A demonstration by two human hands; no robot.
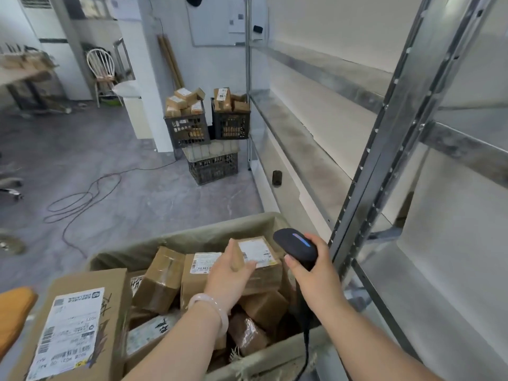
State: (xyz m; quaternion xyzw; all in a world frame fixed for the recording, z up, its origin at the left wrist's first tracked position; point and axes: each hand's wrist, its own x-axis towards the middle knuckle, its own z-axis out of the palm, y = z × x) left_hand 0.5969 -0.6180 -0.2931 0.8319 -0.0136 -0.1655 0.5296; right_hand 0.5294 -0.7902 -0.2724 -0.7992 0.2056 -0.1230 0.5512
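A cloth-lined bin (pixel 192 237) in front of me holds several brown cardboard parcels with white shipping labels. My left hand (pixel 229 273) grips one small labelled parcel (pixel 264 268) at the bin's far right, thumb on top beside its label. My right hand (pixel 313 273) holds a black barcode scanner (pixel 295 244) with a blue light strip, its head just right of that parcel. The scanner's cable (pixel 305 350) hangs down over the bin's near rim. A white bracelet sits on my left wrist.
A large labelled box (pixel 74 325) lies at the bin's left. Empty metal shelving (pixel 384 149) runs along the right. Black crates (pixel 209 125) stacked with parcels stand ahead by the wall. A cable (pixel 82 199) loops on the grey floor; a chair (pixel 101 72) stands far left.
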